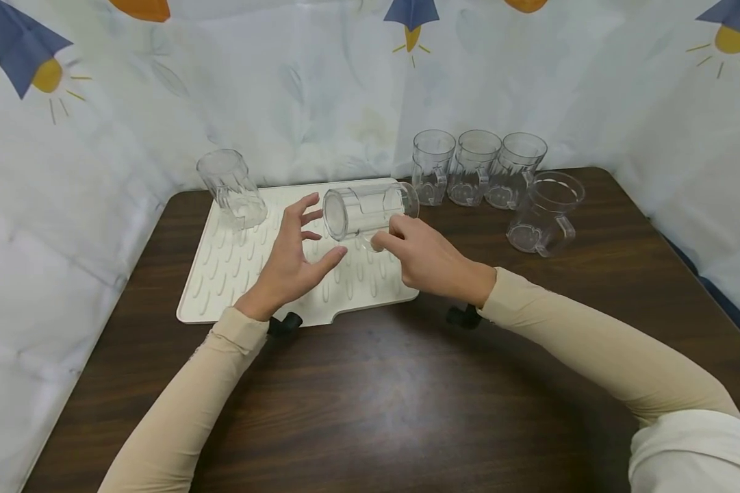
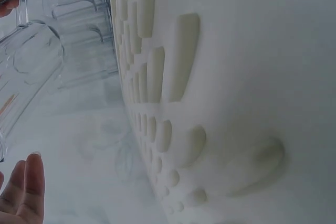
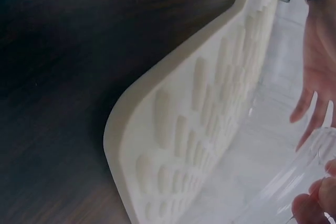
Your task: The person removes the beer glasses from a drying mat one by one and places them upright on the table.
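Note:
A clear mug (image 1: 370,209) lies sideways in the air above the white ridged drying mat (image 1: 222,274). My right hand (image 1: 434,257) grips the mug by its handle, with fingers curled. Close to the mug's left end is my left hand (image 1: 289,257), fingers spread and thumb apart. A gap shows between this hand and the mug in the left wrist view, where the fingertips (image 2: 34,182) appear near the lower left edge. Another clear glass vessel (image 1: 234,188) stands tilted at the mat's back left corner; whether it has a handle cannot be made out.
Three clear mugs stand in a row at the back right, the nearest to the mat being the left mug (image 1: 433,168). A separate mug (image 1: 545,212) stands in front of them on the dark wooden table (image 1: 394,411). Patterned white cloth (image 1: 320,89) hangs behind.

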